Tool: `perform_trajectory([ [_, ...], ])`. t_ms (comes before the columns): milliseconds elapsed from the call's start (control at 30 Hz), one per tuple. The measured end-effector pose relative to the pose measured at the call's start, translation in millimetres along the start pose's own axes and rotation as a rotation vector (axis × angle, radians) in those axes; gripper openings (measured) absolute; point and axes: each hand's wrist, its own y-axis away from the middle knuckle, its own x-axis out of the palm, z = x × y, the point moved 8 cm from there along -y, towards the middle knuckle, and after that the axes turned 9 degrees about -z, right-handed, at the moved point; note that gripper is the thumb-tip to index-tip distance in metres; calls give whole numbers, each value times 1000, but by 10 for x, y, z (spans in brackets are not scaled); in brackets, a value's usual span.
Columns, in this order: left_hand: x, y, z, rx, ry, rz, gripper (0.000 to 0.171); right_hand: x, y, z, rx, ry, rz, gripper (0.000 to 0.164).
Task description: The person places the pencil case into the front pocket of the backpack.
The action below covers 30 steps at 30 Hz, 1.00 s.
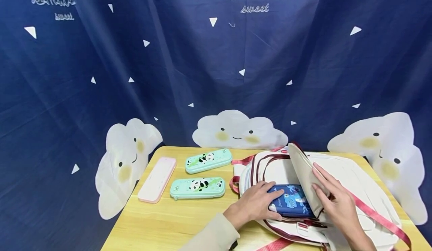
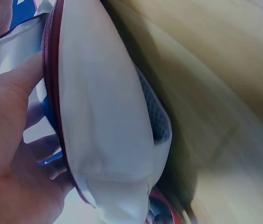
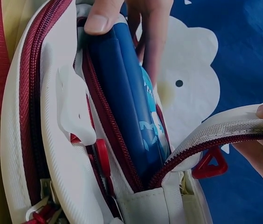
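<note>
A white backpack [image 1: 364, 191] with dark red zippers lies on the table, its front pocket unzipped. Inside that pocket sits a blue dinosaur pencil case [image 1: 291, 201], partly sunk between the zipper edges [image 3: 113, 126]. My left hand [image 1: 258, 202] grips the case's left end, thumb on one side and fingers on the other. My right hand [image 1: 337, 202] holds the pocket flap [image 1: 303, 179] raised, its edge between thumb and fingers in the right wrist view. In the left wrist view, my left hand [image 2: 15, 140] reaches past the zippered backpack side [image 2: 103, 102].
Two mint panda pencil cases [image 1: 208, 161] and a pink pencil case [image 1: 157, 180] lie on the wooden table [image 1: 145, 228], left of the backpack. Red straps [image 1: 378, 215] trail from the backpack. A dark blue curtain [image 1: 202, 74] with clouds hangs behind.
</note>
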Motion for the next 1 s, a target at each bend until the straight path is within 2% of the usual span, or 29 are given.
perform_trajectory([
  [167, -74, 50, 79, 24, -5, -26, 80, -1, -13, 14, 8, 4, 11, 71],
  [433, -106, 105, 180, 16, 55, -49, 77, -12, -4, 13, 4, 6, 8, 69],
  [833, -25, 46, 110, 78, 37, -77, 75, -1, 5, 17, 37, 14, 36, 70],
  [1000, -7, 2, 51, 86, 31, -82, 73, 11, -15, 50, 18, 0, 21, 70],
])
